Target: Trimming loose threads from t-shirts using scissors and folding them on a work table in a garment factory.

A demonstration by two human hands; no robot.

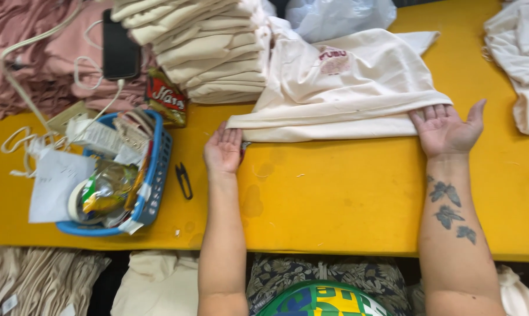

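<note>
A cream garment (pixel 340 88) lies half folded on the yellow table (pixel 334 199), its near edge doubled over. My left hand (pixel 222 151) rests palm up at the garment's near left corner, fingertips slipped under the fold. At the near right corner my right hand (pixel 445 129) also lies palm up, fingers spread and tucked under the cloth edge. Neither hand is closed around the fabric.
A stack of folded cream garments (pixel 206 47) stands behind on the left, beside pink cloth (pixel 36 52) with a black phone (pixel 120 47) and white cable. A blue basket (pixel 153 181) of papers and packets sits left. Small black snips (pixel 184 179) lie near it. More cream cloth (pixel 519 58) lies far right.
</note>
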